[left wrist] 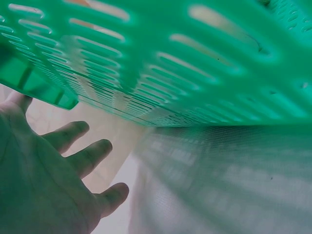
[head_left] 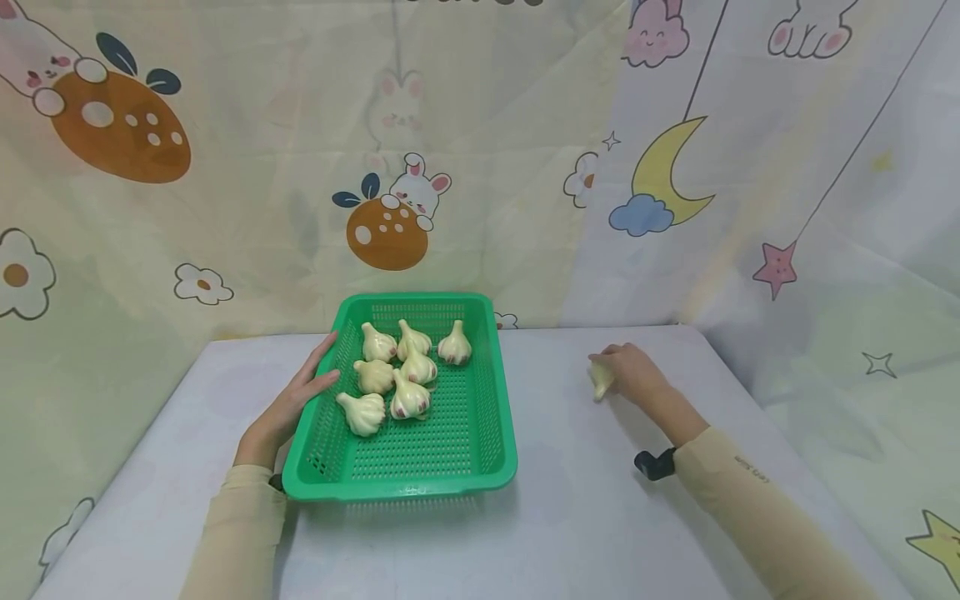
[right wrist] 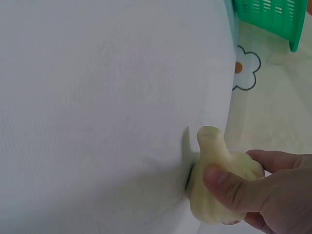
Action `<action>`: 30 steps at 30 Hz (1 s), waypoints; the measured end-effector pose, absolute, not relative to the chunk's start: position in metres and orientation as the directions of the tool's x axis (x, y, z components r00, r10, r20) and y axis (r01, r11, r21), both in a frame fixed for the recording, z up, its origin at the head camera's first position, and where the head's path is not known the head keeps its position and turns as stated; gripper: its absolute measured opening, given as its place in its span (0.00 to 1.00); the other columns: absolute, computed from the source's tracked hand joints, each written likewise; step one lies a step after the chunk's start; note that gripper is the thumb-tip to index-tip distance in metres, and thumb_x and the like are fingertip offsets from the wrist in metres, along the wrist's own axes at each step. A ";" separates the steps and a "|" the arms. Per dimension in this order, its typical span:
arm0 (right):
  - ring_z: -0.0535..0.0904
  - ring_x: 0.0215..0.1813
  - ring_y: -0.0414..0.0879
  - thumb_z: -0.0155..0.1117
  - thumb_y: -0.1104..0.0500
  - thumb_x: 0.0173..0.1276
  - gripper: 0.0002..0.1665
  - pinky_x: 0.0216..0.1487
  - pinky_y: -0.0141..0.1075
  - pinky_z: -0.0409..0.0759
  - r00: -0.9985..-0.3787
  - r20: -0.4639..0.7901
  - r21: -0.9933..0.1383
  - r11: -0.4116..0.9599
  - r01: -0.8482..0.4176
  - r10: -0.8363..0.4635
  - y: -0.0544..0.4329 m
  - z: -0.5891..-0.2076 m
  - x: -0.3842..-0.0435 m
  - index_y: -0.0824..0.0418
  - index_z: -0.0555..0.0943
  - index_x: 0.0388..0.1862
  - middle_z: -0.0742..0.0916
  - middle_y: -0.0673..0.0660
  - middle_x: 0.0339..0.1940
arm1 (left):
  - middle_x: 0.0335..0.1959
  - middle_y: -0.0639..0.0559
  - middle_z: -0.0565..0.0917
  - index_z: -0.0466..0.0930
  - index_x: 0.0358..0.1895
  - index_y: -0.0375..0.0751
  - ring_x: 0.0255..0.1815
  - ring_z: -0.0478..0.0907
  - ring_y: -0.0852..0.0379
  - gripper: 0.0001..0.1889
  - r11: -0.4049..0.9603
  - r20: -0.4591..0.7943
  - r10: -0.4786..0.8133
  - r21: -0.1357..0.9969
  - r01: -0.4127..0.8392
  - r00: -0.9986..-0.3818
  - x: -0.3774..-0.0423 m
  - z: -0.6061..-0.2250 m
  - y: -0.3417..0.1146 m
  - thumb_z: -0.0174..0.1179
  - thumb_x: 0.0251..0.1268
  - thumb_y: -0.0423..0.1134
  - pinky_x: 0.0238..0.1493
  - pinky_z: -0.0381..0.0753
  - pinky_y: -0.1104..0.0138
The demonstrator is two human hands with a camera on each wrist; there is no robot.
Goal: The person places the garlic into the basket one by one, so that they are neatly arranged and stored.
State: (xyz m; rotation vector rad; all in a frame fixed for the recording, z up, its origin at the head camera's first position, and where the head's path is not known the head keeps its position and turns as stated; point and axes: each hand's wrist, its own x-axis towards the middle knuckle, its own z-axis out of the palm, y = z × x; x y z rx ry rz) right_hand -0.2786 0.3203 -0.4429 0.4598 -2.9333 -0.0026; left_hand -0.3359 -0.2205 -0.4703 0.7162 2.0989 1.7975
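Note:
A garlic bulb (head_left: 602,379) is gripped by my right hand (head_left: 632,375), low over the right part of the table. In the right wrist view the thumb lies across the front of that bulb (right wrist: 217,187), fingers behind it, its stem pointing up. My left hand (head_left: 288,408) rests along the left side of a green plastic basket (head_left: 468,433), fingers spread at the rim. The left wrist view shows those loosely extended fingers (left wrist: 90,158) below the slotted basket wall (left wrist: 146,63). Several garlic bulbs (head_left: 375,377) lie inside, mostly in the left and back part.
White cloth covers the table (head_left: 570,517). A patterned fabric backdrop (head_left: 495,167) with cartoon rabbits and flowers hangs right behind the table's back edge. On the right wrist sits a black camera mount (head_left: 655,465).

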 end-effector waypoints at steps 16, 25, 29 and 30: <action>0.78 0.45 0.61 0.80 0.66 0.40 0.36 0.50 0.50 0.75 -0.955 0.190 -0.007 0.973 -0.232 -0.227 0.293 -0.445 -0.269 0.63 0.82 0.54 0.85 0.64 0.44 | 0.78 0.51 0.29 0.31 0.76 0.64 0.77 0.34 0.39 0.33 0.118 0.105 0.542 0.973 0.199 -0.834 -0.336 -0.472 -0.220 0.38 0.77 0.44 0.68 0.47 0.38; 0.77 0.43 0.61 0.79 0.67 0.42 0.35 0.48 0.50 0.76 -0.964 0.228 0.009 0.990 -0.138 -0.136 0.282 -0.444 -0.264 0.63 0.81 0.54 0.85 0.64 0.44 | 0.78 0.51 0.30 0.31 0.76 0.65 0.77 0.34 0.40 0.33 0.118 0.096 0.545 0.975 0.190 -0.833 -0.337 -0.471 -0.220 0.38 0.77 0.44 0.68 0.48 0.40; 0.77 0.45 0.62 0.78 0.67 0.42 0.37 0.50 0.52 0.75 -0.976 0.195 -0.011 0.994 -0.105 -0.101 0.282 -0.442 -0.267 0.62 0.80 0.56 0.84 0.65 0.46 | 0.78 0.51 0.30 0.32 0.76 0.66 0.77 0.35 0.40 0.33 0.128 0.087 0.537 0.975 0.183 -0.839 -0.337 -0.471 -0.220 0.39 0.77 0.45 0.68 0.49 0.41; 0.77 0.46 0.62 0.78 0.67 0.42 0.37 0.50 0.52 0.75 -0.978 0.186 -0.022 0.995 -0.095 -0.090 0.282 -0.442 -0.268 0.61 0.80 0.57 0.84 0.65 0.47 | 0.78 0.51 0.31 0.32 0.76 0.66 0.77 0.35 0.40 0.33 0.132 0.086 0.535 0.974 0.183 -0.841 -0.337 -0.470 -0.220 0.39 0.77 0.45 0.68 0.50 0.42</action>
